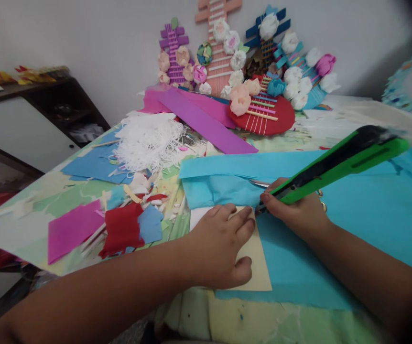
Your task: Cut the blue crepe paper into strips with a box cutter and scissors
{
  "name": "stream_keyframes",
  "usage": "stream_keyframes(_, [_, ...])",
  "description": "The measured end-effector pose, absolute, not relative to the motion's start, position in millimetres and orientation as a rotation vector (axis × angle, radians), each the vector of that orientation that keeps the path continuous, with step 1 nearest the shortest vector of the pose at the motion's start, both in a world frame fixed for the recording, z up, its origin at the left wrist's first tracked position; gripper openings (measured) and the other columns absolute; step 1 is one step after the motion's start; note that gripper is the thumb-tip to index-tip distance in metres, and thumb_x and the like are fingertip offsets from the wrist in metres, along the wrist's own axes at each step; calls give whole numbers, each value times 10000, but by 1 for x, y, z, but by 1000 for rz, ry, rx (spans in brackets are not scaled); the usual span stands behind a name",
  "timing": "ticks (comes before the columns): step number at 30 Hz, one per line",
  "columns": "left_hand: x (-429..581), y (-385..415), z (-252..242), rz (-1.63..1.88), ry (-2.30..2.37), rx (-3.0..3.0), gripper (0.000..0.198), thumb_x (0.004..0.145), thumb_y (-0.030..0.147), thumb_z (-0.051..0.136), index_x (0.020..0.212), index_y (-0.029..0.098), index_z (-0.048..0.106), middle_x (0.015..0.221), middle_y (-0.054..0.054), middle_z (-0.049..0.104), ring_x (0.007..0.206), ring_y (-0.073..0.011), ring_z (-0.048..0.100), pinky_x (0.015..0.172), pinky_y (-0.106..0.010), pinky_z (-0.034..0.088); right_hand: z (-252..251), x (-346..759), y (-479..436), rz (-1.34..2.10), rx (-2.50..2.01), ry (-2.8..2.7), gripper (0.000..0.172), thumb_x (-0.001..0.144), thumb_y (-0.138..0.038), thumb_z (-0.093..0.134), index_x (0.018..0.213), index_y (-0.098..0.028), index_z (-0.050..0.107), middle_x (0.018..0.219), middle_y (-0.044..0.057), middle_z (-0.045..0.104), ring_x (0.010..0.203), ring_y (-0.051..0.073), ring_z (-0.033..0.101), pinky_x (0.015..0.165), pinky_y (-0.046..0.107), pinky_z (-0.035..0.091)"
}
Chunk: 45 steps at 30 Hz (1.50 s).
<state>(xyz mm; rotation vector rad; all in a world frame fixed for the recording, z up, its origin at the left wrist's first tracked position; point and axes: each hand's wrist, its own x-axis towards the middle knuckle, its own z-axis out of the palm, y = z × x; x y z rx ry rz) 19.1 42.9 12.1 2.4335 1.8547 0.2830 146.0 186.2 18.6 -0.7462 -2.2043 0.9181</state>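
My right hand [295,210] is closed around a green and black box cutter [338,162]. Its tip end points down at the edge of a cream card [259,267]; the blade itself barely shows. With fingers stretched out, my left hand [223,243] lies flat on that card, pressing it onto a large turquoise paper sheet [371,210]. Above the card, a strip of the same turquoise paper [223,188] lies partly folded. A thin metal blade [259,183] and small gold rings [322,206], perhaps scissors, stick out beside my right hand, mostly hidden.
White shredded strands [148,138] and paper scraps lie to the left, among them a red piece [123,227] and a magenta piece [75,229]. A purple strip [209,122] crosses the back. Decorated guitar shapes [220,57] with paper flowers lean against the wall.
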Motion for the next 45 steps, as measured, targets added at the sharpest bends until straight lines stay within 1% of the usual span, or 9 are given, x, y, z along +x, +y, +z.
stream_keyframes(5, [18, 43, 11, 294, 1851, 2409, 651, 764, 420, 422, 1304, 55, 403, 1373, -158, 378, 1173, -355, 379, 979, -496, 299, 20, 147, 183, 872, -687, -2188, 187, 671, -338, 595, 574, -200, 516, 529, -14, 564, 515, 132, 532, 517, 271, 430])
stream_keyframes(8, [17, 44, 11, 280, 1844, 2400, 658, 764, 425, 416, 1307, 52, 399, 1381, -161, 365, 1183, -360, 366, 982, -504, 291, 19, 148, 184, 830, -713, -2207, 196, 681, -330, 591, 558, -208, 500, 529, -21, 557, 526, 132, 529, 530, 273, 428])
stream_keyframes(12, [17, 44, 11, 265, 1837, 2403, 649, 769, 425, 411, 1302, 54, 407, 1378, -163, 368, 1180, -363, 363, 970, -515, 301, 18, 148, 184, 842, -702, -2211, 206, 686, -332, 589, 552, -205, 499, 513, -26, 541, 505, 123, 511, 507, 266, 412])
stream_keyframes(17, [18, 44, 12, 272, 1842, 2418, 659, 763, 414, 423, 1307, 44, 398, 1376, -166, 371, 1173, -361, 368, 967, -511, 308, 18, 147, 184, 863, -688, -2216, 185, 674, -321, 597, 564, -198, 514, 536, -12, 570, 521, 131, 538, 520, 272, 430])
stream_keyframes(25, [18, 44, 14, 225, 1836, 2402, 656, 772, 413, 409, 1316, 47, 389, 1385, -165, 357, 1185, -361, 360, 977, -512, 295, 18, 148, 186, 880, -672, -2230, 205, 679, -294, 593, 539, -221, 463, 494, -22, 547, 472, 122, 518, 475, 260, 421])
stream_keyframes(33, [18, 44, 13, 231, 1840, 2411, 668, 771, 420, 416, 1326, 51, 374, 1396, -159, 341, 1178, -362, 356, 981, -507, 290, 18, 147, 185, 875, -592, -2273, 183, 695, -264, 580, 555, -203, 479, 517, -4, 557, 491, 113, 509, 475, 255, 409])
stream_keyframes(38, [18, 44, 12, 241, 1845, 2419, 692, 754, 420, 436, 1331, 45, 365, 1377, -165, 366, 1157, -358, 373, 974, -499, 303, 16, 148, 184, 856, -603, -2334, 179, 694, -297, 589, 586, -184, 501, 532, -6, 556, 502, 108, 509, 506, 256, 421])
stream_keyframes(45, [18, 42, 13, 255, 1857, 2420, 678, 759, 416, 432, 1319, 37, 379, 1375, -166, 372, 1168, -356, 373, 973, -499, 308, 17, 148, 184, 923, -606, -2276, 197, 692, -304, 597, 568, -184, 503, 525, -9, 560, 496, 110, 514, 494, 249, 418])
